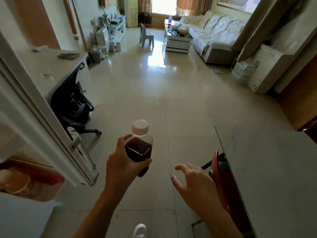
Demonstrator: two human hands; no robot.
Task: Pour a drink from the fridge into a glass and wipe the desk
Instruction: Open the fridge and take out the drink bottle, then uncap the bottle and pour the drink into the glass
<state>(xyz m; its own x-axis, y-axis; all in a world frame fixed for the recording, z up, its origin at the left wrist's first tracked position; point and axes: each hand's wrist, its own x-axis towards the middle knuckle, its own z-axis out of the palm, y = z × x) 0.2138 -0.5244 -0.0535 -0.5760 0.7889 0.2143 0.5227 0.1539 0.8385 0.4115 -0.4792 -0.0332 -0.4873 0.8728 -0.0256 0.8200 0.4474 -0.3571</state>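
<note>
Glossy tiled floor (188, 103), fridge door (51, 134) open at left, grey desk (274, 177) at right. Left hand (120, 162) wraps the bottle (139, 146) mid-body, fingers curled round it, cap on. Right hand (193, 181) empty, fingers spread. Looks half full: light, rigid, maybe slick if cold. No label readable.

Clear plastic bottle (139, 148) — glossy tiled floor (154, 93) — matt grey tabletop (274, 169).
</note>
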